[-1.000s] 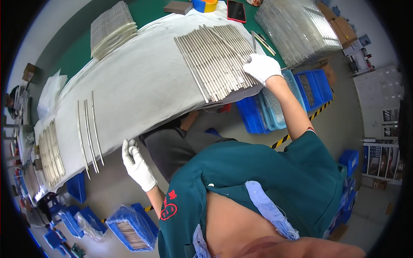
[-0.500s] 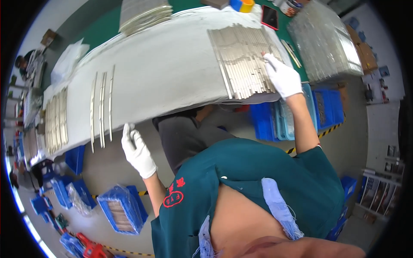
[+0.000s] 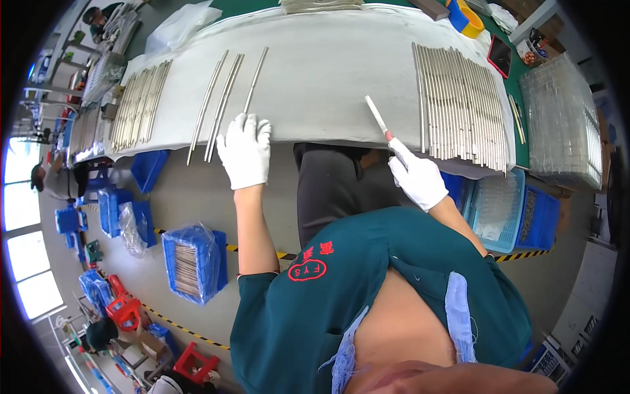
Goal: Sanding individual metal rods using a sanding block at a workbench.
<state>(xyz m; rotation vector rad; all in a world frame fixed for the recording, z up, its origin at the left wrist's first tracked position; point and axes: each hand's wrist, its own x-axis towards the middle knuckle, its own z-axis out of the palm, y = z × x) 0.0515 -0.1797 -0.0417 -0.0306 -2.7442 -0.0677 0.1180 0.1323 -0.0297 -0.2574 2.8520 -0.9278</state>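
My left hand [image 3: 245,152], in a white glove, lies palm down at the table's front edge with its fingers apart. It covers the lower end of a slim metal rod [image 3: 256,79]; whether the fingertips press on the rod I cannot tell. Left of it, more rods [image 3: 224,98] lie apart on the white cloth. My right hand [image 3: 418,178], gloved but with a bare fingertip showing, pinches a slim pale rod [image 3: 376,115] that tilts up and leftward over the cloth's front edge. A wide row of metal rods [image 3: 462,108] lies side by side to its right.
Another row of rods [image 3: 141,105] lies at the table's left. A phone [image 3: 500,56], a tape roll [image 3: 464,18] and stacked clear trays [image 3: 562,121] stand at the right. Blue bins [image 3: 542,220] sit below the table. Co-workers are at the far left.
My right hand has come off the row of rods and moved left, now with a pale rod in it. My left hand has reached forward onto the single rod's lower end. The view has shifted.
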